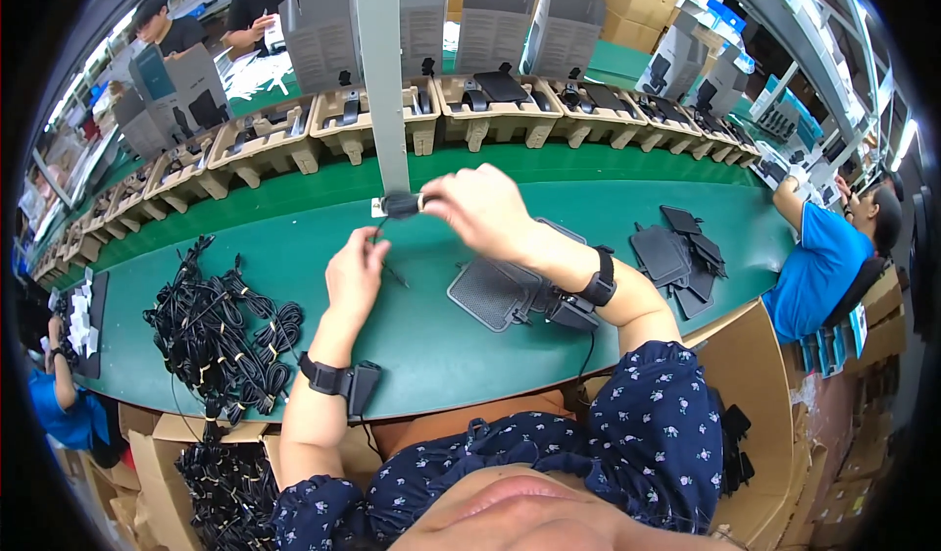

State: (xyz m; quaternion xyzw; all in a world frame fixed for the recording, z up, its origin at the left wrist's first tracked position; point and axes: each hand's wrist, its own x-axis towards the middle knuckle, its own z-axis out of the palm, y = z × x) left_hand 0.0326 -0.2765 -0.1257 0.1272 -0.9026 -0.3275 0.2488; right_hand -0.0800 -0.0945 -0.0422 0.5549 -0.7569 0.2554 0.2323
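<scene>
My right hand is raised over the green table and pinches a small coiled black cable bundle with a pale tie around it. My left hand is lower and to the left, its fingers closed on the thin cable end that hangs from the bundle. Under my right forearm lies a dark grey perforated flat pad. Both wrists carry black bands with small devices.
A heap of black tied cables lies at the left. A stack of dark flat pads sits at the right. Cardboard trays with black parts run along a conveyor behind. A grey post stands in front. Co-workers in blue sit at both sides.
</scene>
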